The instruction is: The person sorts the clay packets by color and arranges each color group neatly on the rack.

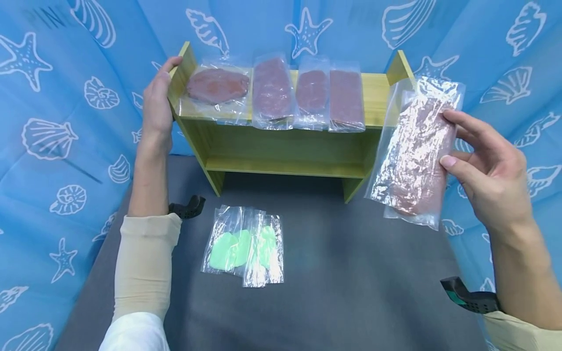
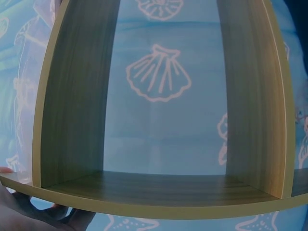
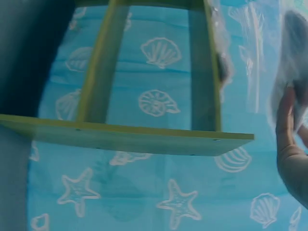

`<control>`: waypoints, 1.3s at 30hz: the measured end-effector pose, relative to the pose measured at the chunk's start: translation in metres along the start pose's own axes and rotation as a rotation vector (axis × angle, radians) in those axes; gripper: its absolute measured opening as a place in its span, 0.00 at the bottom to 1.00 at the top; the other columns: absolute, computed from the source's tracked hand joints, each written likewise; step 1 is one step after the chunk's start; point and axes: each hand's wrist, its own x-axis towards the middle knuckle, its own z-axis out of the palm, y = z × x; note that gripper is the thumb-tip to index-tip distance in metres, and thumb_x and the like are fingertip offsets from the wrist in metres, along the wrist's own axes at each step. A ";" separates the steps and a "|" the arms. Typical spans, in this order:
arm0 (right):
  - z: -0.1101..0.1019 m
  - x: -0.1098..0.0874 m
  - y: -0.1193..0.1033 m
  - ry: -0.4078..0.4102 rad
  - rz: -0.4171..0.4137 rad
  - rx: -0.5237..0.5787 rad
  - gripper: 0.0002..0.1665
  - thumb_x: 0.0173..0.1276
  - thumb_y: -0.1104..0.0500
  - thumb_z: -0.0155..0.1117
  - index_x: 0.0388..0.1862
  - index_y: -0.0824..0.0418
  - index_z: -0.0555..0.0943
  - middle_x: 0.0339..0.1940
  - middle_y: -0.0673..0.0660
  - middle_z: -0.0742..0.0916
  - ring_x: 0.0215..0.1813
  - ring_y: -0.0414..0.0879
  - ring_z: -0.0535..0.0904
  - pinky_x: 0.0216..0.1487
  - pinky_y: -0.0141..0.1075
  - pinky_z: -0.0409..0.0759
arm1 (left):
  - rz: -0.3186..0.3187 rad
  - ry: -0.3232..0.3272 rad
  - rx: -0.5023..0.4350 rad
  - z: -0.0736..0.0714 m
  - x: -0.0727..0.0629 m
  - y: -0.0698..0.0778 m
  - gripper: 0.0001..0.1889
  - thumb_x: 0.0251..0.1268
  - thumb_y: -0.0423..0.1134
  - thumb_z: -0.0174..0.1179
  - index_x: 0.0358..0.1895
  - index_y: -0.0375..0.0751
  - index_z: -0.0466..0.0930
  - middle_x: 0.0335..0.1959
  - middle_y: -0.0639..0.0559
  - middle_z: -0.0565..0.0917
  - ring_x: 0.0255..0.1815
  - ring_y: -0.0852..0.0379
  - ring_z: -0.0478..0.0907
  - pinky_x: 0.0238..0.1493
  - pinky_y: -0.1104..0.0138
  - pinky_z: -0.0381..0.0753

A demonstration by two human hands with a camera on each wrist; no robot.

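Observation:
My left hand grips the upper left side panel of a small wooden shelf; the left wrist view shows its fingers along the panel's outer face. Between thumb and fingers, my right hand pinches the right edge of clear plastic bags with flat reddish-brown pieces inside, held up at the shelf's right end. The bags overlap, and glare covers much of them. Along the shelf top lie several similar bags, from one with an oval brown piece at the left to one with a rectangular piece.
On the grey table in front of the shelf lies an overlapping group of clear bags with light green pieces. A blue curtain with white shell and starfish drawings surrounds the table. The shelf's lower board stands above the tabletop.

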 end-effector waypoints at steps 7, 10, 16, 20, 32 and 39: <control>-0.006 0.024 -0.010 0.023 0.114 -0.195 0.34 0.65 0.81 0.54 0.70 0.69 0.70 0.67 0.62 0.71 0.47 0.42 0.85 0.44 0.25 0.79 | -0.006 0.003 -0.009 -0.001 0.001 -0.003 0.24 0.79 0.47 0.34 0.69 0.62 0.73 0.65 0.52 0.70 0.60 0.56 0.65 0.60 0.65 0.62; -0.008 0.037 -0.010 0.038 0.152 -0.288 0.33 0.66 0.78 0.55 0.70 0.65 0.71 0.64 0.61 0.72 0.45 0.40 0.86 0.43 0.23 0.79 | -0.007 0.006 -0.011 -0.001 0.002 -0.004 0.23 0.79 0.48 0.34 0.68 0.62 0.73 0.64 0.52 0.70 0.59 0.56 0.66 0.60 0.65 0.62; -0.011 0.058 -0.006 0.051 0.242 -0.548 0.33 0.70 0.72 0.58 0.73 0.55 0.71 0.62 0.57 0.74 0.42 0.37 0.84 0.43 0.19 0.77 | 0.000 0.007 0.002 0.000 0.003 -0.006 0.24 0.79 0.48 0.34 0.68 0.63 0.73 0.64 0.52 0.70 0.60 0.56 0.65 0.61 0.65 0.62; -0.011 0.070 -0.002 0.034 0.291 -0.607 0.33 0.70 0.69 0.60 0.73 0.52 0.71 0.61 0.56 0.75 0.41 0.35 0.83 0.42 0.19 0.76 | 0.003 0.009 0.021 -0.001 0.003 -0.006 0.24 0.79 0.48 0.34 0.68 0.63 0.73 0.65 0.52 0.70 0.61 0.56 0.65 0.62 0.66 0.62; -0.012 0.097 0.006 -0.008 0.388 -0.665 0.32 0.68 0.65 0.63 0.70 0.45 0.75 0.61 0.53 0.77 0.45 0.37 0.78 0.44 0.19 0.70 | 0.034 -0.004 0.022 0.000 0.002 -0.005 0.24 0.79 0.48 0.32 0.69 0.62 0.72 0.62 0.51 0.70 0.58 0.55 0.67 0.59 0.64 0.63; -0.011 0.114 0.015 -0.026 0.369 -0.638 0.30 0.68 0.64 0.64 0.69 0.47 0.77 0.53 0.50 0.80 0.49 0.41 0.75 0.44 0.22 0.69 | 0.028 0.000 0.020 0.000 0.002 -0.007 0.24 0.79 0.49 0.33 0.69 0.63 0.72 0.61 0.51 0.71 0.56 0.54 0.67 0.58 0.63 0.64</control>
